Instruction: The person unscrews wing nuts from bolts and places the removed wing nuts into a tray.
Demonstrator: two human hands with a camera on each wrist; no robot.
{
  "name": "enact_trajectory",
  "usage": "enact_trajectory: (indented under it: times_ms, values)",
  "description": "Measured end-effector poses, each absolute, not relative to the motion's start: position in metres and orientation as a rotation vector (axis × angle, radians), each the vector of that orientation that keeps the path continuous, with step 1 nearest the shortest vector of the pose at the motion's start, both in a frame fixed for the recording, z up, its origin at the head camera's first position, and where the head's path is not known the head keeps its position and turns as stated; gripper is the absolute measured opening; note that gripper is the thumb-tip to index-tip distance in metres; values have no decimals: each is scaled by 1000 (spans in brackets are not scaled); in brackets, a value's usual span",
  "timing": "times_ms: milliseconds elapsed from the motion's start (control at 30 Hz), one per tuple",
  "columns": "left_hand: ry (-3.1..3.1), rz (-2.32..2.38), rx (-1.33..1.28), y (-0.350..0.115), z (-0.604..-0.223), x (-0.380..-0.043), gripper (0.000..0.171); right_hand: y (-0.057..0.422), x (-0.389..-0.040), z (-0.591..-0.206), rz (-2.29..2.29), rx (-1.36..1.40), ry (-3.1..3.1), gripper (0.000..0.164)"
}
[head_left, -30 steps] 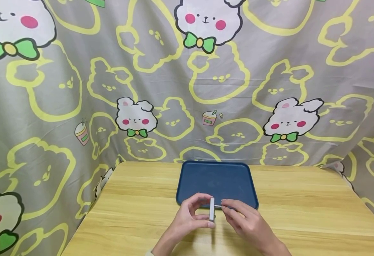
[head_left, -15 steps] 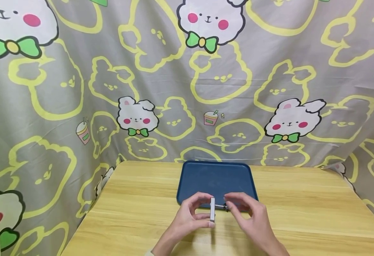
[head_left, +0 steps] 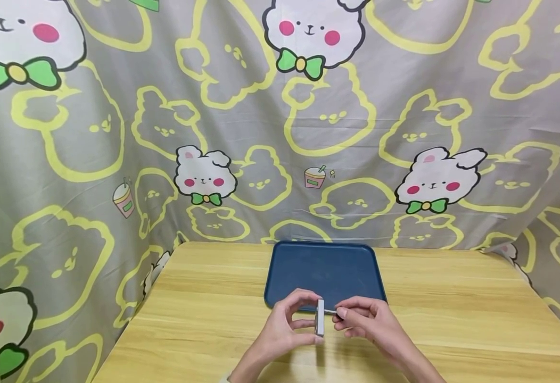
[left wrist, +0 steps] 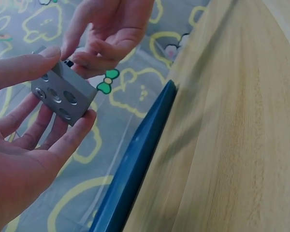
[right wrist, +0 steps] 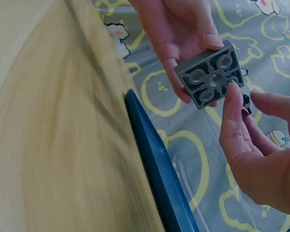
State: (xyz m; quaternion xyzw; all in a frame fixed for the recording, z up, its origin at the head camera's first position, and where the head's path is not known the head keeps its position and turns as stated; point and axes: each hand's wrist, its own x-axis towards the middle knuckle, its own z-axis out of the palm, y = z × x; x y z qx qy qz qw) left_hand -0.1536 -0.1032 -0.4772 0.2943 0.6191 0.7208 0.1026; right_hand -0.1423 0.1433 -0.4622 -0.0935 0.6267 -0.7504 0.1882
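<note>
My left hand (head_left: 280, 324) grips a grey square block (left wrist: 63, 94) by its edges, thumb on one edge and fingers on the opposite one. The block has several round holes on one face; in the right wrist view its other face shows raised rings and recesses. From the block's right side a thin metal rod (head_left: 330, 311) reaches across to my right hand (head_left: 371, 322). That hand pinches the rod's dark end (right wrist: 247, 103) between thumb and fingers, which partly cover it. One right fingertip overlaps the block's corner in the right wrist view. Both hands are over the table's front part.
A dark blue tray (head_left: 325, 271) lies on the wooden table (head_left: 203, 298), just beyond the hands. Grey curtain (head_left: 256, 127) with yellow outlines and white rabbits hangs behind the table and along both sides.
My right hand's fingers parted around the rod's dark end half a second ago and now pinch it again, with the hand turned. My left hand keeps holding the block, almost in place.
</note>
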Motion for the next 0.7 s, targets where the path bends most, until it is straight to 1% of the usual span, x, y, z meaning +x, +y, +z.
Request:
enact_trajectory:
  times_ms: [233,300,400,533,600,633,700]
  values:
    - [1833,2126,862,-103,-478,-154,63,145,-141,-464,-2110,-278,1803,32]
    - [1836,2122,848,-103,-478,-154,63,144,-141,-464,-2097,-325,1871,32]
    - [1834,2119,827,-103,-478,-154,63,142,-139,-464,-2086,-423,2011,28]
    - [1828,2123,805,-104,-477,-154,64,137,-136,-464,-2042,-618,2297,16]
    - [1828,2126,793,-105,-477,-154,64,134,-136,-466,-1986,-769,2487,12]
    - [1828,2127,787,-105,-477,-154,64,133,-135,-467,-1946,-854,2583,14]
    - [1834,2125,773,-106,-476,-154,64,132,-136,-469,-1872,-1058,2740,24]
